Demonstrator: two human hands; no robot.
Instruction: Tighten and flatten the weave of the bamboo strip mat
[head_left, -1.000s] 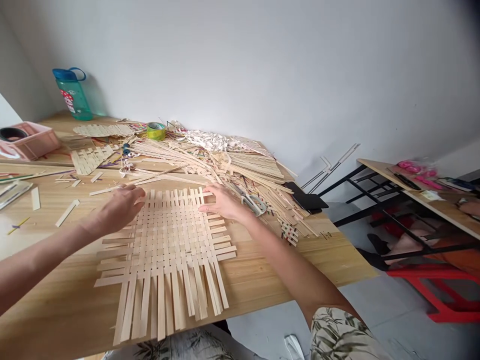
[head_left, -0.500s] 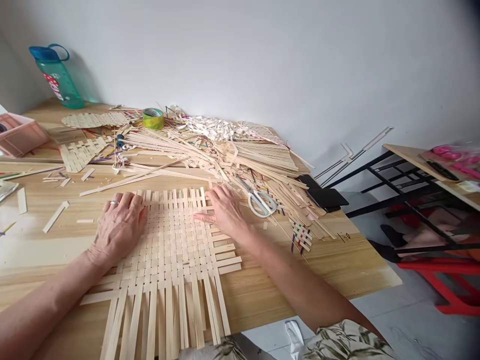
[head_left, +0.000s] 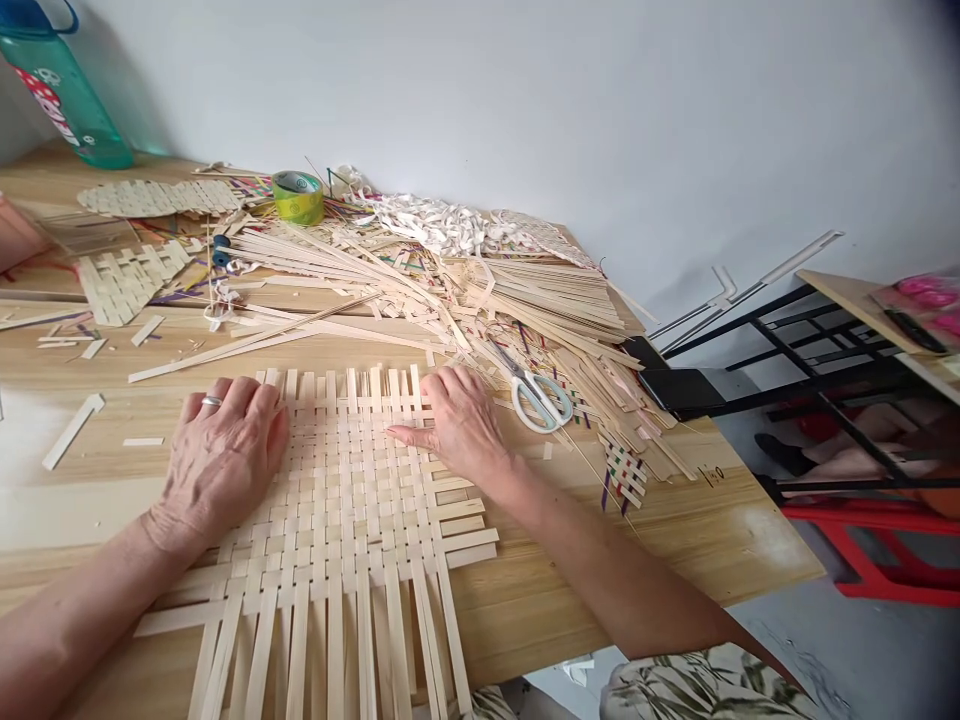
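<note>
a flat, roughly rectangular mat of pale, thin wooden-looking strips (head_left: pixel 337 480) lay on the light wood-grained worktop (head_left: pixel 540 625) in front of the person, its long loose ends (head_left: pixel 259 650) fanning towards the near edge. it looked light and springy: stiff along each strip, yet likely to flex as a sheet and slide easily on the smooth surface. single strips might split if bent sharply, and the outer ones could probably work loose, since their ends stuck out unbound on every side that showed. the best hold seemed to be the closely woven body, with both sides taken evenly, rather than the loose ends (tugging one of those would likely skew the weave).

the mat lay between and partly beneath the hands. the left hand (head_left: pixel 225 455), wearing a plain silver ring (head_left: pixel 211 401), rested palm down over its far left edge, fingers together and slightly bent; whether they pinched any strip could not be told, as their undersides were hidden. the right hand (head_left: pixel 465 425) was spread at the far right corner, thumb reaching across the weave and fingers bent along the margin. just beside it lay scissors with white and pale-blue handles (head_left: pixel 529 378), near a heap of loose pale strips (head_left: pixel 555 290).
</note>
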